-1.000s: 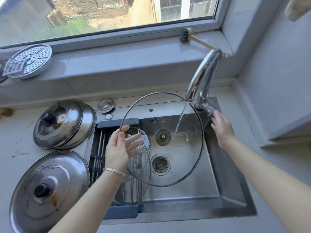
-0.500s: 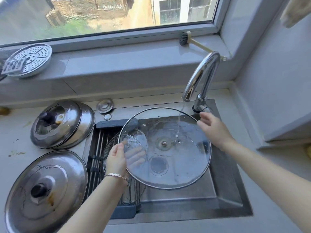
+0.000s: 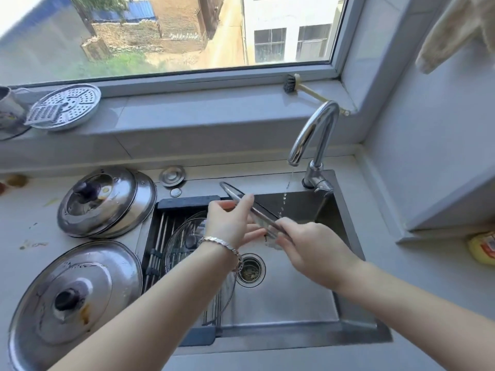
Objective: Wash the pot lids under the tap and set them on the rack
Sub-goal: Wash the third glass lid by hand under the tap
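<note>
Glass pot lid (image 3: pixel 242 201) is held edge-on over the sink (image 3: pixel 294 298), seen as a thin metal rim running from upper left down to lower right. Left hand (image 3: pixel 230 223) grips it w/ thumb on top, fingers spread underneath. Right hand (image 3: pixel 308 247) is closed on the lid's lower-right edge. Both hands are mid-sink, just left of a thin broken stream of water (image 3: pixel 285 195) falling from the chrome tap (image 3: pixel 313 135); stream passes just beside the lid's right part, contact can't be told.

A 2nd glass lid (image 3: pixel 182 245) lies on the dish rack (image 3: pixel 160 236) set across the sink's left side, partly hidden by the left forearm, which wears a silver bracelet (image 3: pixel 222 245). On the surface left of the sink: two stacked steel lids (image 3: pixel 107 202) at the back, a bigger steel lid (image 3: pixel 72 298) w/ a brown stain nearer the camera. Perforated steamer plate (image 3: pixel 67 105) and a brush (image 3: pixel 292 85) sit on the window ledge.
</note>
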Available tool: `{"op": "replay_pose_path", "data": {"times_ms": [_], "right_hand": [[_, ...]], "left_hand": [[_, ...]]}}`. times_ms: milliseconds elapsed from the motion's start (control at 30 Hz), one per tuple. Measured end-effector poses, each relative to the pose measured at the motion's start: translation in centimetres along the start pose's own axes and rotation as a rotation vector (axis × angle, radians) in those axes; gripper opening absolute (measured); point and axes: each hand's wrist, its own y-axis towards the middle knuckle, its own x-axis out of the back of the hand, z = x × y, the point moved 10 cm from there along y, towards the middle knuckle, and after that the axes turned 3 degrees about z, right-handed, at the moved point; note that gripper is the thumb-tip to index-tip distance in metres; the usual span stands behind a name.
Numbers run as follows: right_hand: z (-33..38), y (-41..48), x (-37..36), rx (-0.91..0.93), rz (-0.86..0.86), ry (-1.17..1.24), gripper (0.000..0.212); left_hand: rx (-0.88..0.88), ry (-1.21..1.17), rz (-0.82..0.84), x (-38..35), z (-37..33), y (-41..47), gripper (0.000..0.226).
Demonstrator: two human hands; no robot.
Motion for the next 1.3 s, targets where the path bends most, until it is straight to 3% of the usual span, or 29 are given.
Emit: {"op": "replay_pose_path", "data": {"times_ms": [100, 200, 333, 433, 600, 733, 833, 1133, 1300], "right_hand": [[-4.1, 0.0, 2.0, -0.233, -0.115, 0.425, 0.007], [-6.3, -0.1, 1.6, -0.418, -0.118, 0.79, 0.014], [-7.0, -0.5, 2.2, -0.515, -0.151, 0.978, 0.006], [-7.1, -1.0, 3.0, -0.542, -0.18, 1.051, 0.007], [-6.8, -1.5, 3.1, -0.554, -0.19, 1.105, 0.008], [-7.9, -1.9, 3.5, -0.562, -0.264, 1.047, 0.008], [-8.1, -2.0, 3.4, -0.568, -0.289, 1.039, 0.009], [-4.0, -1.3, 3.4, -0.433, -0.305, 1.015, 0.008], [-1.1, -0.7, 2.7, -0.381, -0.285, 1.063, 0.007]], "left_hand": [[-0.187, 0.226, 0.082, -0.8, -1.5, -0.7, 0.01], [-0.346, 0.544, 0.089, -0.5, -0.5, -0.6, 0.013], [-0.21, 0.813, 0.108, 0.2, 5.5, 1.2, 0.042], [-0.177, 0.771, 0.074, 0.4, 7.7, 1.7, 0.029], [-0.291, 0.662, -0.014, 0.8, 6.9, 2.0, 0.008], [-0.384, 0.637, 0.142, 0.1, 6.4, 1.6, 0.002], [-0.356, 0.627, 0.189, 0.0, 6.4, 1.5, 0.019], [-0.271, 0.413, 0.102, 2.0, 6.0, 1.4, 0.051], [-0.264, 0.434, 0.063, 5.3, 4.8, 0.9, 0.054]]}}
